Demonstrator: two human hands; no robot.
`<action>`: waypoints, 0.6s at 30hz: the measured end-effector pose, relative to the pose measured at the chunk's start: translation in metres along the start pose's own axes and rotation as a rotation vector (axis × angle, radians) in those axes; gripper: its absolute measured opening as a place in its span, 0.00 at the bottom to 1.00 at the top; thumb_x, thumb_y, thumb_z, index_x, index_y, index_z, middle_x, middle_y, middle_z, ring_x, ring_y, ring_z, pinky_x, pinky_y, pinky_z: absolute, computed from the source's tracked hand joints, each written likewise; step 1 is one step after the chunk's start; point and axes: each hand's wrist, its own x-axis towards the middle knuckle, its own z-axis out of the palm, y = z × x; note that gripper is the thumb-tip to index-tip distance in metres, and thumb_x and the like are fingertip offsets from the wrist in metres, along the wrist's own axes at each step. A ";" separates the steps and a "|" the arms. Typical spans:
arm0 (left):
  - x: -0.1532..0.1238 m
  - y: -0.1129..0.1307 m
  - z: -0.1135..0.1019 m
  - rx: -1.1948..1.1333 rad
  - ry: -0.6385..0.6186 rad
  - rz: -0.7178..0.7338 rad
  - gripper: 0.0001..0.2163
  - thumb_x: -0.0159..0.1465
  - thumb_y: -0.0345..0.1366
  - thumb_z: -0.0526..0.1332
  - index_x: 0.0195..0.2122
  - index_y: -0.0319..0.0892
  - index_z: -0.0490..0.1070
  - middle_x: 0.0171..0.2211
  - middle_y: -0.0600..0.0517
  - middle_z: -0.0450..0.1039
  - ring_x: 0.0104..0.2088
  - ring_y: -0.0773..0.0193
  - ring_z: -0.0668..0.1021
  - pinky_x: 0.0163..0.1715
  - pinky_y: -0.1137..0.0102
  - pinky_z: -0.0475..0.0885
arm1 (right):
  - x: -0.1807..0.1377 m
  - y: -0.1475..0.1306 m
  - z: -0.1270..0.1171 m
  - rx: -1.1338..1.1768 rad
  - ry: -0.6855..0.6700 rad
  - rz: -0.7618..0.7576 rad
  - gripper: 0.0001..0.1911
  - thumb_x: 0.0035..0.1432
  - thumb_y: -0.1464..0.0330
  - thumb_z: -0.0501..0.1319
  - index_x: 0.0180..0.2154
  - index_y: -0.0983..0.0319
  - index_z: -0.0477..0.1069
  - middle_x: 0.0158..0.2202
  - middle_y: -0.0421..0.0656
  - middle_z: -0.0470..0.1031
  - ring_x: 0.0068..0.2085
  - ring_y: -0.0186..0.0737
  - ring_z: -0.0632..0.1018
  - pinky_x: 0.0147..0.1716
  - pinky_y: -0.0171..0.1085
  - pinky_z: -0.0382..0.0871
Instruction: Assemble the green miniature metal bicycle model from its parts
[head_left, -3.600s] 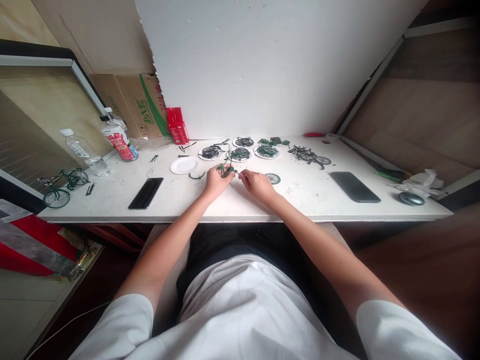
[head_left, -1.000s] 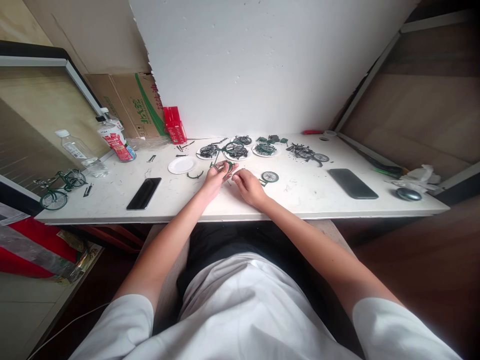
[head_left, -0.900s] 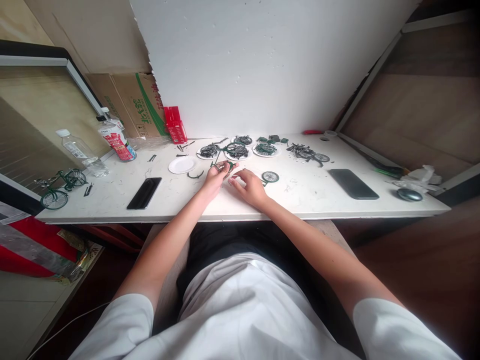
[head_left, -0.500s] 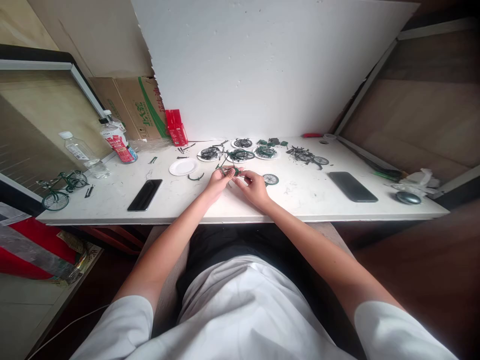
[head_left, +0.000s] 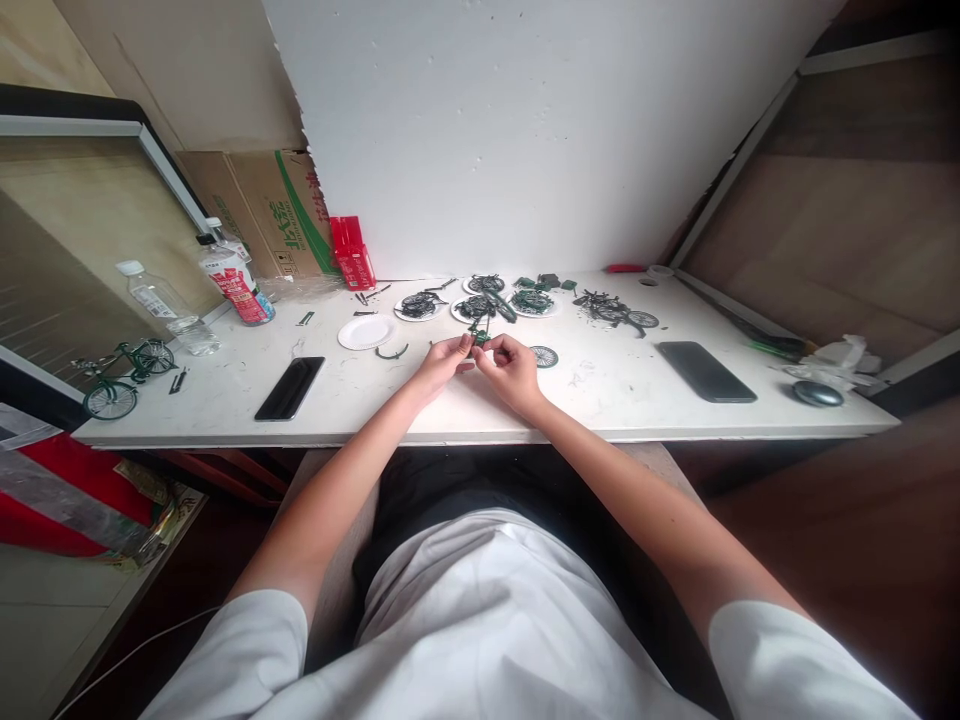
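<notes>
Between my fingertips is a partly built green model bicycle (head_left: 482, 335), its wheel tilted up toward the plates. My left hand (head_left: 445, 364) pinches it from the left, and my right hand (head_left: 513, 372) grips it from the right with bent fingers. The fingers hide much of the frame. Just right of my right hand a loose spoked wheel (head_left: 545, 356) lies on the table. A curved green mudguard-like strip (head_left: 392, 353) rests to the left of my left hand. Behind the hands, paper plates hold dark wheels (head_left: 420, 304) and green parts (head_left: 532, 301).
An assembled model bicycle (head_left: 131, 375) stands at the far left near bottles (head_left: 238, 285). A phone (head_left: 290, 389) lies left, beside a bare paper plate (head_left: 366, 333). Dark parts (head_left: 615, 313) are heaped back right. A dark flat slab (head_left: 705, 372) and a mouse (head_left: 817, 393) lie right.
The bicycle piece has been turned in my hands; its wheel now points up and to the right. Both hands stay close together in nearly the same place.
</notes>
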 end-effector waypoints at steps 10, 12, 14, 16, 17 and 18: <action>0.001 0.005 0.000 0.070 0.198 0.171 0.26 0.55 0.50 0.79 0.50 0.42 0.79 0.54 0.42 0.80 0.49 0.55 0.82 0.51 0.62 0.76 | 0.000 0.009 0.002 -0.141 0.030 -0.082 0.13 0.61 0.57 0.66 0.31 0.59 0.70 0.24 0.37 0.65 0.26 0.35 0.63 0.30 0.38 0.58; -0.001 0.008 0.001 0.091 0.130 0.194 0.27 0.55 0.47 0.80 0.52 0.42 0.79 0.58 0.41 0.78 0.52 0.53 0.82 0.54 0.60 0.76 | 0.000 0.010 0.002 -0.151 0.032 -0.077 0.14 0.61 0.57 0.66 0.31 0.59 0.70 0.24 0.37 0.66 0.27 0.36 0.64 0.30 0.38 0.58; -0.002 0.009 0.002 0.130 0.091 0.204 0.28 0.54 0.45 0.81 0.53 0.43 0.79 0.60 0.40 0.77 0.55 0.50 0.81 0.57 0.57 0.75 | 0.001 0.011 0.002 -0.158 0.024 -0.074 0.14 0.61 0.56 0.66 0.32 0.59 0.69 0.25 0.37 0.67 0.27 0.36 0.64 0.30 0.38 0.59; -0.002 0.008 0.001 0.162 0.072 0.219 0.29 0.54 0.44 0.81 0.55 0.43 0.79 0.61 0.40 0.77 0.58 0.47 0.80 0.60 0.54 0.74 | 0.001 0.012 0.002 -0.173 0.010 -0.075 0.14 0.60 0.57 0.66 0.32 0.59 0.68 0.25 0.37 0.68 0.27 0.36 0.65 0.31 0.38 0.59; -0.001 0.007 0.001 0.172 0.064 0.228 0.29 0.54 0.44 0.80 0.56 0.44 0.79 0.61 0.40 0.77 0.58 0.47 0.80 0.61 0.53 0.73 | 0.001 0.012 0.002 -0.184 0.005 -0.077 0.14 0.60 0.57 0.66 0.32 0.59 0.68 0.25 0.37 0.68 0.27 0.36 0.65 0.31 0.38 0.59; 0.000 0.005 0.000 0.176 0.057 0.236 0.28 0.55 0.44 0.80 0.56 0.44 0.80 0.61 0.40 0.78 0.59 0.47 0.79 0.63 0.53 0.72 | 0.001 0.012 0.002 -0.195 0.004 -0.080 0.13 0.60 0.57 0.66 0.32 0.59 0.69 0.26 0.37 0.68 0.27 0.36 0.65 0.31 0.38 0.59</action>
